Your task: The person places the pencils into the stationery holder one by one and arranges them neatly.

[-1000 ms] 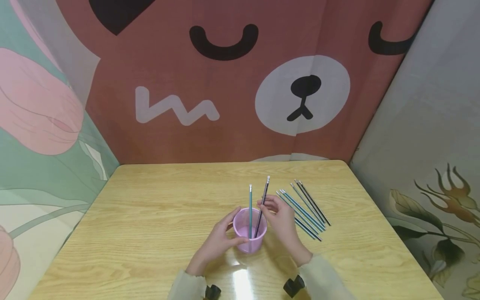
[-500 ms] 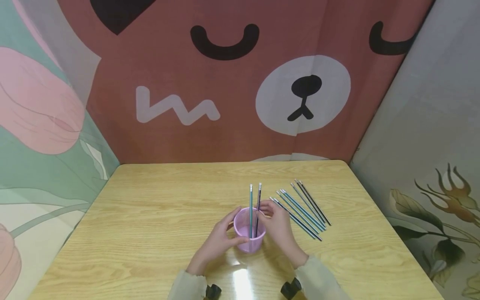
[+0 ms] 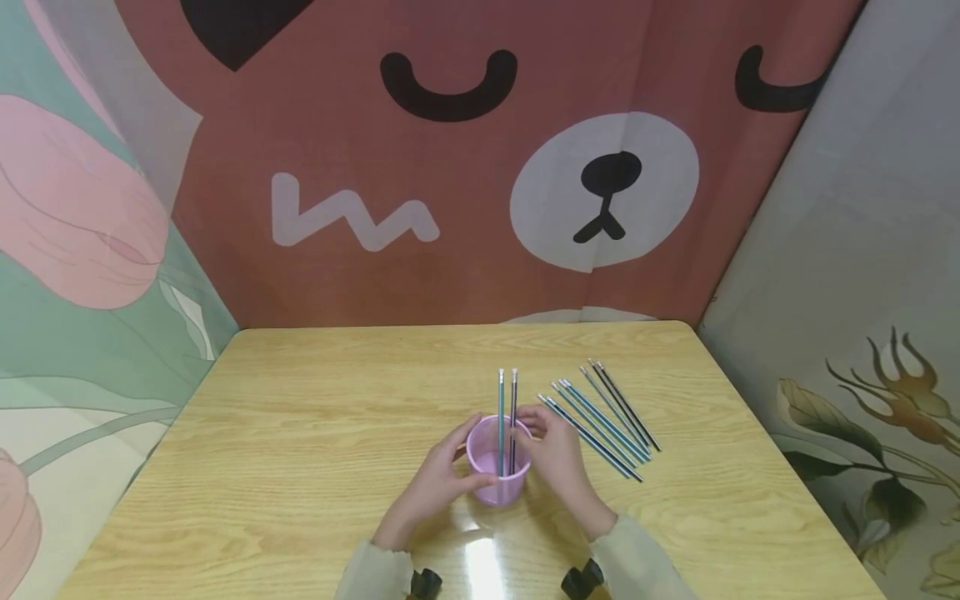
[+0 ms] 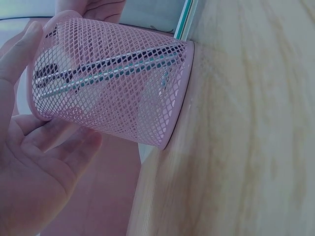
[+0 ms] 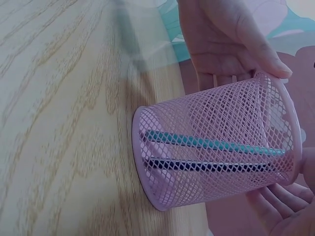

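Observation:
A pink mesh pencil cup (image 3: 498,492) stands upright on the table. My left hand (image 3: 442,479) grips its left side, with the thumb near the front rim and the fingers reaching round behind. Inside stand a teal pencil (image 3: 501,408) and a dark pencil (image 3: 513,396), eraser ends up; through the mesh (image 5: 211,128) in the right wrist view their lower ends show near the base. My right hand (image 3: 558,454) is at the right rim, its thumb and a finger pinching the dark pencil low down. Its other fingers (image 5: 275,201) lie outside the cup wall.
Right of the cup, several teal and dark pencils (image 3: 607,425) lie slanted on the wooden table (image 3: 322,433). A printed bear curtain (image 3: 360,283) hangs behind the table's far edge, with a grey floral curtain (image 3: 840,283) on the right.
The dark pencil has gone lower and from tilted to nearly upright beside the teal one. My right hand has moved down and slightly left with it. The left hand stays on the cup.

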Demonstrator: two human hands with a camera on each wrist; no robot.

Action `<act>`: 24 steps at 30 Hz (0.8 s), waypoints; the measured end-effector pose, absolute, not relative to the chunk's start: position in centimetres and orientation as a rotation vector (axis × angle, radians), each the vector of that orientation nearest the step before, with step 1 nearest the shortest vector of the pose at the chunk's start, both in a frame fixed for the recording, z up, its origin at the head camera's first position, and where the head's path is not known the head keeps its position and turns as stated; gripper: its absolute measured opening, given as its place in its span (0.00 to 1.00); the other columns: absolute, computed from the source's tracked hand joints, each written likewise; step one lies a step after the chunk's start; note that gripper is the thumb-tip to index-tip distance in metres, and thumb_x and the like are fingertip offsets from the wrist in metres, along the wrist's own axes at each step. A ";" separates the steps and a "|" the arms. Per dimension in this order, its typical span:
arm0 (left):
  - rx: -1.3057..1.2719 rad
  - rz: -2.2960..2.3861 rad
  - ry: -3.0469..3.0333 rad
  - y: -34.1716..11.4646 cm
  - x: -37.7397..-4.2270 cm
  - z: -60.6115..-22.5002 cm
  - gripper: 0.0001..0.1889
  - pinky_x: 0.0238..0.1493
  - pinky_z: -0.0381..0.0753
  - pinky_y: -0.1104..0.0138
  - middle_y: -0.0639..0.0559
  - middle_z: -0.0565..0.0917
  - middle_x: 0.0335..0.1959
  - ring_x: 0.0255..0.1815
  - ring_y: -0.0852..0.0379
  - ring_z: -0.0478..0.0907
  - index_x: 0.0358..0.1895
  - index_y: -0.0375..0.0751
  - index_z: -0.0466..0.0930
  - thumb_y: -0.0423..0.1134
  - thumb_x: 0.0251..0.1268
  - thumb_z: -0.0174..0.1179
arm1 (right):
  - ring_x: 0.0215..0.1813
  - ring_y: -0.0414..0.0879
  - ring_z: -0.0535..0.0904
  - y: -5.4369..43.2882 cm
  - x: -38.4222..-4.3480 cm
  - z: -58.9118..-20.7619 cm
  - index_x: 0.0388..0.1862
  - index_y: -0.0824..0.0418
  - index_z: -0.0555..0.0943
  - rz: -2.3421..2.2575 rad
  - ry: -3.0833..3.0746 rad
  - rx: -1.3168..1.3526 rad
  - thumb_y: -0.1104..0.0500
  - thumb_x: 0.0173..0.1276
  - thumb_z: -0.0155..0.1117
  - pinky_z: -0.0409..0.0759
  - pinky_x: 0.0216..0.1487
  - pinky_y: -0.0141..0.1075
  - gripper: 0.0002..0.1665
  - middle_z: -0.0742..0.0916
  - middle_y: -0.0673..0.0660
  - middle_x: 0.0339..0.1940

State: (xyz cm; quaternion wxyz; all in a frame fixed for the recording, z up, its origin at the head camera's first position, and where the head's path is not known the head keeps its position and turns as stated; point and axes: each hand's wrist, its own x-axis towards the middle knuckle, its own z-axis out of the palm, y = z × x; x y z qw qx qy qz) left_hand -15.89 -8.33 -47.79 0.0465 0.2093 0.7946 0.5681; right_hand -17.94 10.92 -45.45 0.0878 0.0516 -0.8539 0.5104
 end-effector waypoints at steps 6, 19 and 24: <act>0.659 1.746 2.422 -8.3 -15.9 -47.9 0.49 0.71 0.68 0.46 0.37 0.60 0.75 0.73 0.37 0.62 0.74 0.34 0.53 0.44 0.52 0.71 | 0.45 0.54 0.87 11.2 -17.9 -45.4 0.45 0.67 0.82 1.540 -2.540 0.143 0.69 0.57 0.69 0.87 0.48 0.34 0.15 0.89 0.64 0.42; 0.673 1.733 2.426 -8.3 -15.9 -47.9 0.49 0.72 0.68 0.49 0.38 0.59 0.76 0.74 0.40 0.60 0.75 0.34 0.53 0.44 0.52 0.71 | 0.43 0.55 0.87 15.1 -20.3 -45.4 0.46 0.67 0.83 1.337 -2.593 0.073 0.67 0.59 0.68 0.87 0.48 0.42 0.14 0.89 0.63 0.41; 0.670 1.733 2.424 -8.3 -16.0 -48.0 0.49 0.72 0.68 0.49 0.38 0.58 0.76 0.74 0.40 0.60 0.75 0.34 0.52 0.45 0.52 0.71 | 0.45 0.56 0.86 17.0 -21.4 -45.9 0.47 0.68 0.82 1.223 -2.710 0.050 0.66 0.61 0.67 0.86 0.50 0.47 0.15 0.89 0.63 0.42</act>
